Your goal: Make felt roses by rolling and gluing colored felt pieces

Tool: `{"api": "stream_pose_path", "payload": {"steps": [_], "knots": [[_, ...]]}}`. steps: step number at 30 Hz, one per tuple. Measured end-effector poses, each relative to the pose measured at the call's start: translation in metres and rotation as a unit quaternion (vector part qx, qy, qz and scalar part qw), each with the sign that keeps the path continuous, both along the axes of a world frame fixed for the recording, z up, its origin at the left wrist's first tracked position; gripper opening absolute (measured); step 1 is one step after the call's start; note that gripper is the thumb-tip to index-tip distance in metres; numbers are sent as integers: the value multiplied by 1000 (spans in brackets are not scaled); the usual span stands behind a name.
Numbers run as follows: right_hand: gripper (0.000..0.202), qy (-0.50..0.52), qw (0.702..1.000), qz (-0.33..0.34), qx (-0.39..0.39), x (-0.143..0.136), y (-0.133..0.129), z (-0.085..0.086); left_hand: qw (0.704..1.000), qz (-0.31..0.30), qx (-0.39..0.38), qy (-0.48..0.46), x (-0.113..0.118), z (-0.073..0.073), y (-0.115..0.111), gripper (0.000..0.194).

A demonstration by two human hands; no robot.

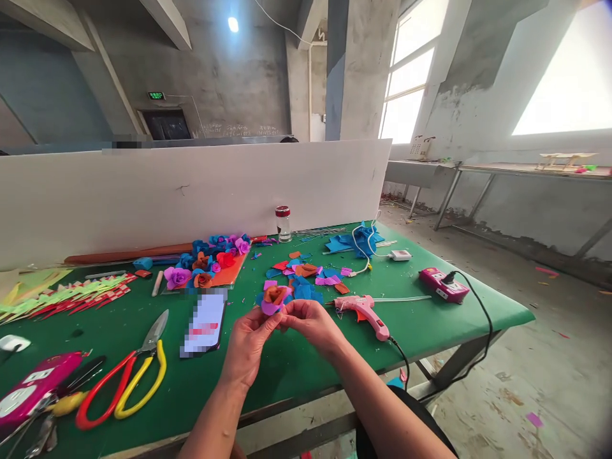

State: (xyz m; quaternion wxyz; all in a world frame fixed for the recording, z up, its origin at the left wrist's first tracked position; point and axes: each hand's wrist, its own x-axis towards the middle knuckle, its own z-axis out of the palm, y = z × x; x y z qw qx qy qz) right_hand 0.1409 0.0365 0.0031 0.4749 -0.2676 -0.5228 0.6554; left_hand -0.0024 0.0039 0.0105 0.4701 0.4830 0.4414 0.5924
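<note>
Between my two hands is a small paper flower (275,298) with an orange middle and purple outer petals, held above the green table. My left hand (251,341) pinches its base from the left. From the right, the fingers of my right hand (310,322) press together at the same base, touching the left fingertips. Loose coloured petals (306,271) lie just behind the flower. A pink glue gun (366,308) with a clear glue stick rests on the table right of my right hand. Finished paper flowers (203,261) are heaped on an orange sheet at the back left.
Red-and-yellow scissors (143,373) and a phone (204,324) lie left of my hands. A glass jar (283,224) stands by the white board (191,191). A magenta power strip (444,285) sits near the table's right end, its black cable hanging over the edge.
</note>
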Motion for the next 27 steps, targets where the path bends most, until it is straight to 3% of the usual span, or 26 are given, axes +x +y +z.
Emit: {"api": "stream_pose_path", "payload": {"steps": [3,5,9,11,14,15,16,19,22,27], "knots": [[46,-5,1000,0,-7,-9,-1,-7,998,58,-17,-36,-5,-2,3,42],[44,-8,1000,-4,-5,-15,-2,-12,997,64,-25,-29,-11,-3,6,42],[21,-119,988,-41,92,-9,-3,-16,995,71,51,-43,-24,2,9,29],[7,-204,962,-94,154,8,4,-8,991,71,88,-76,-27,8,8,28],[13,-348,899,-187,190,39,30,11,987,54,103,-109,-26,16,5,25],[17,-420,863,-206,193,47,42,18,987,53,109,-109,-26,16,5,24],[19,-455,844,-210,190,53,55,24,986,57,117,-101,-25,15,6,24],[15,-530,807,-189,180,54,91,31,989,86,114,-26,-24,6,11,24],[4,-597,775,-132,163,40,115,23,987,101,98,74,-22,-3,14,32],[33,-649,745,-69,137,31,130,9,974,103,116,164,-15,-2,10,38]]}}
